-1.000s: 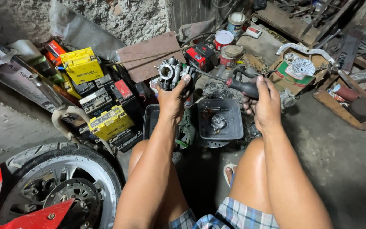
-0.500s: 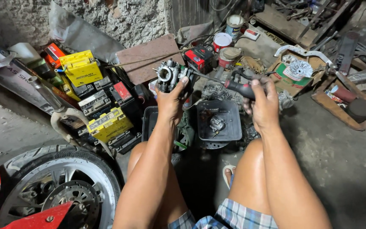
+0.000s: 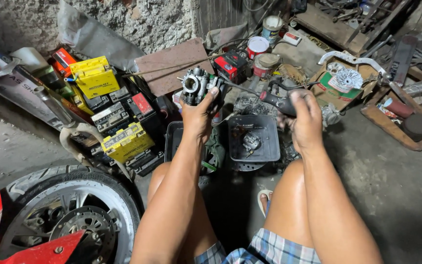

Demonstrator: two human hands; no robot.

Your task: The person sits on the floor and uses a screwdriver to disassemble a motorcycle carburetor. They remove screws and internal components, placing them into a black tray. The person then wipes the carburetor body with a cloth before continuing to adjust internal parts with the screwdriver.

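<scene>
We hold the carburetor up in our left hand, fingers clamped round its body, above the grey plastic tray on the floor. Our right hand grips a black-handled tool whose thin shaft points toward the carburetor.

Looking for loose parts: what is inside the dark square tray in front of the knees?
The dark square tray holds a small metal part near its middle and some tiny bits. Its upper right corner is covered by the right hand.

Carburetor above tray, batteries left of it, wheel nearest, cans behind.
</scene>
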